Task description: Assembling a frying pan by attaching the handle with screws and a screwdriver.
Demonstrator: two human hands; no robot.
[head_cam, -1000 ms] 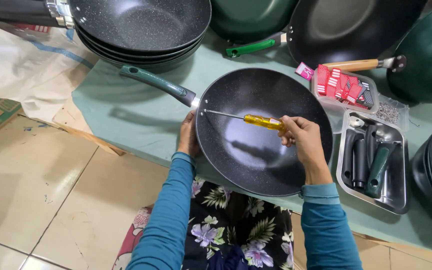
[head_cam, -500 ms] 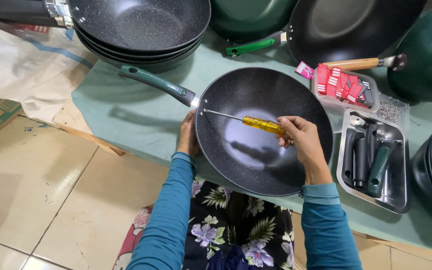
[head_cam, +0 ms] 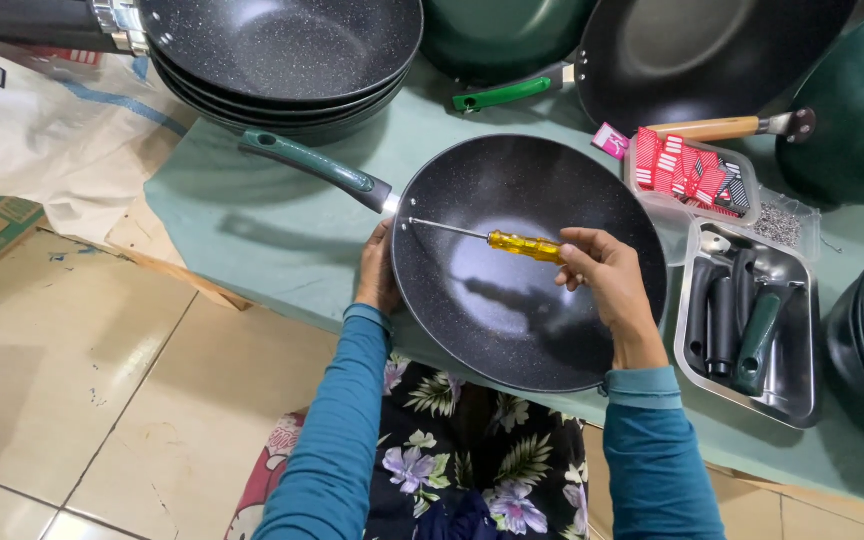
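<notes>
A black speckled pan (head_cam: 512,300) with a dark green handle (head_cam: 317,165) lies on the green table, its near rim over the table's edge. My left hand (head_cam: 380,275) grips the pan's rim just below where the handle joins. A screwdriver (head_cam: 497,240) with a yellow handle is held in my right hand (head_cam: 607,280), which hovers inside the pan. Its metal tip touches the pan wall at the handle joint.
A stack of black pans (head_cam: 282,55) stands at the back left. Green pans (head_cam: 852,100) and another black pan (head_cam: 692,50) fill the back right. A metal tray (head_cam: 797,395) holds spare handles; a clear box (head_cam: 687,170) holds red packets. Tiled floor lies left.
</notes>
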